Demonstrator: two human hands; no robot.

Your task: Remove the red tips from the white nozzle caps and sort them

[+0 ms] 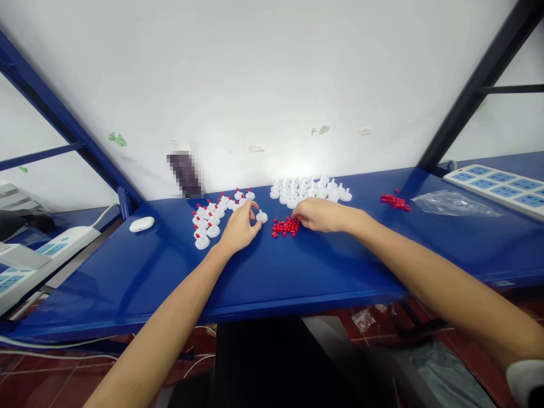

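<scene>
My left hand (241, 226) rests on the blue table with thumb and forefinger apart, beside a single white nozzle cap (262, 217) that stands upright at its fingertips. Whether they touch it is hard to see. My right hand (317, 214) reaches to the edge of a pile of small red caps (285, 227). Its fingers are curled together there, and what they pinch is hidden. Left of my left hand stand several white nozzle caps with red tips (213, 230). Behind my right hand is a cluster of white nozzle caps without red tips (292, 201).
A second pile of red caps (396, 202) lies to the right, near a clear plastic bag (454, 203) and a white power strip (501, 184). A white earbud case (141, 224) sits at the left. Behind the blue table (272, 272) rises a white wall.
</scene>
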